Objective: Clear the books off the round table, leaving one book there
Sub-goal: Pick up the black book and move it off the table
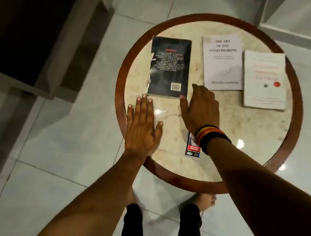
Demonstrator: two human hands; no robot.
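Fingers of your left hand [142, 123] and right hand [200, 108] are spread, empty; black book [169, 66] lies just beyond both, long axis pointing away, right thumb nearest.

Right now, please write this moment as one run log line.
left hand open, near black book | right hand open beside it | three books flat on round table

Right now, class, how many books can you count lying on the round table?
3, plus one uncertain item. The black book lies left, the white book centre, the pale book right. A narrow printed item under the right wrist may be another book.
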